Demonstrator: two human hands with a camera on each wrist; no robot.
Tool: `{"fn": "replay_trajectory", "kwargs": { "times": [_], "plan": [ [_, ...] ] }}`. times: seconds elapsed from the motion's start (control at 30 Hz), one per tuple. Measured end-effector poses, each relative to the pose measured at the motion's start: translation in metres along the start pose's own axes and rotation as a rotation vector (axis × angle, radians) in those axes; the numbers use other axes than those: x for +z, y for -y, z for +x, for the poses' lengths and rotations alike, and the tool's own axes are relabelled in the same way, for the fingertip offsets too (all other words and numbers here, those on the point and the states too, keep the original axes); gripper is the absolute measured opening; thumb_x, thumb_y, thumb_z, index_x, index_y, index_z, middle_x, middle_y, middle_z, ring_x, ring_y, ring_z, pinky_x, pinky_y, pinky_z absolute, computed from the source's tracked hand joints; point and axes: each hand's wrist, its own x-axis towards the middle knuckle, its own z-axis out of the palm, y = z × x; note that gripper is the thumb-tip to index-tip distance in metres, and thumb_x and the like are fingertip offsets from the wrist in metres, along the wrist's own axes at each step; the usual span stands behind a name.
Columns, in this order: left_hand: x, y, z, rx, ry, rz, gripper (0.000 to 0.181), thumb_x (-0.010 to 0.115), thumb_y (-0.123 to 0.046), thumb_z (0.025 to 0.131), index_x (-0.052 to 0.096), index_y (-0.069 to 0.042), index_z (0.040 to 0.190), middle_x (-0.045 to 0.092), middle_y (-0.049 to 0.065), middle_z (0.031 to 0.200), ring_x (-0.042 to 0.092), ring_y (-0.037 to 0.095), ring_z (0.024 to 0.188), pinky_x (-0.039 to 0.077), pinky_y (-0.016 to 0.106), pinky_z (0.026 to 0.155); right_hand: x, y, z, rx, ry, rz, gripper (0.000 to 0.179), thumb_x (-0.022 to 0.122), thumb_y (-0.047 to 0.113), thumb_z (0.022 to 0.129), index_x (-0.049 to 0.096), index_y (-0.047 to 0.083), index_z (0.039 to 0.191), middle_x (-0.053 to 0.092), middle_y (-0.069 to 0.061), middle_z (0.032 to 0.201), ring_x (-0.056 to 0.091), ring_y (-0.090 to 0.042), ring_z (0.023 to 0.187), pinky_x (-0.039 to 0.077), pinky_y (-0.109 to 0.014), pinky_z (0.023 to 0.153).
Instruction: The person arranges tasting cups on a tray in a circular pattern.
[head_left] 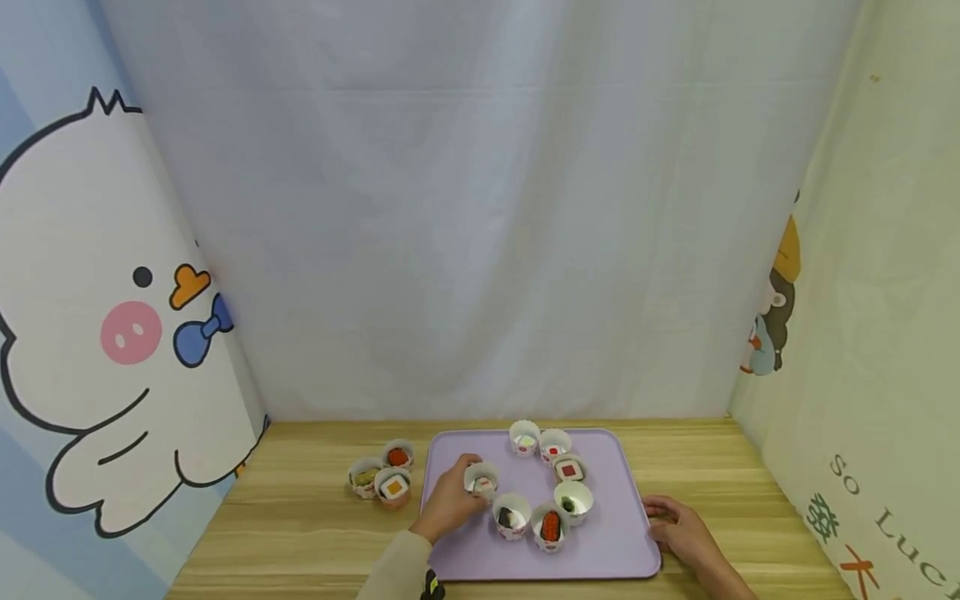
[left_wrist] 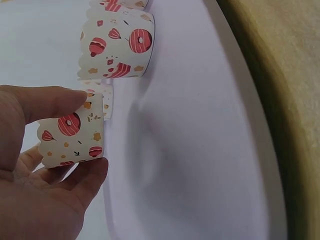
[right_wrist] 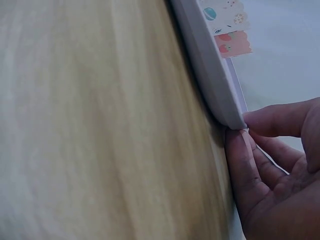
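Note:
My left hand pinches a scallop-edged paper cup between thumb and fingers, over the left part of the lilac tray. Doughnut prints cover that cup, and a small pale piece lies inside it. Its base appears to be off the tray in the left wrist view. At the tray's right side, my right hand pinches the rim, thumb on top and fingers against the outside. Near the held cup stand a paper cup with a black-and-white piece and a paper cup with a red-topped sushi piece.
Further paper cups stand on the tray, among them one with a green-topped piece and one at the back. Left of the tray, three more cups cluster on the wooden table. Curtains enclose the table.

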Motion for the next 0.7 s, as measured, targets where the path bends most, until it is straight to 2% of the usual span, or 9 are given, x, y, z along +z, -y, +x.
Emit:
{"fn": "replay_trajectory", "kwargs": {
  "times": [0.2, 0.37, 0.7],
  "plan": [
    [0.004, 0.005, 0.003, -0.002, 0.041, -0.001, 0.062, 0.074, -0.001, 0.071, 0.050, -0.003, 0.129, 0.065, 0.016, 0.112, 0.059, 0.025, 0.096, 0.046, 0.034, 0.077, 0.000, 0.001, -0.001, -0.003, 0.001, 0.001, 0.053, 0.058, -0.012, 0.076, 0.052, -0.013, 0.128, 0.063, -0.020, 0.111, 0.061, -0.015, 0.080, 0.056, -0.030, 0.066],
    [0.008, 0.010, 0.004, 0.000, 0.061, 0.000, 0.062, 0.075, -0.002, 0.073, 0.050, -0.004, 0.130, 0.065, 0.016, 0.115, 0.059, 0.025, 0.099, 0.047, 0.037, 0.081, 0.000, 0.001, 0.001, 0.001, -0.007, -0.005, 0.053, 0.059, -0.013, 0.075, 0.053, -0.012, 0.128, 0.064, -0.019, 0.110, 0.061, -0.015, 0.081, 0.056, -0.030, 0.065],
    [0.015, 0.015, 0.007, 0.061, 0.081, -0.014, 0.058, 0.077, -0.003, 0.075, 0.050, -0.003, 0.127, 0.066, 0.015, 0.113, 0.061, 0.024, 0.098, 0.047, 0.036, 0.083, -0.001, -0.003, 0.003, 0.002, 0.015, -0.008, 0.054, 0.060, -0.011, 0.075, 0.053, -0.012, 0.129, 0.064, -0.018, 0.111, 0.061, -0.015, 0.082, 0.056, -0.031, 0.066]
  ]
}}
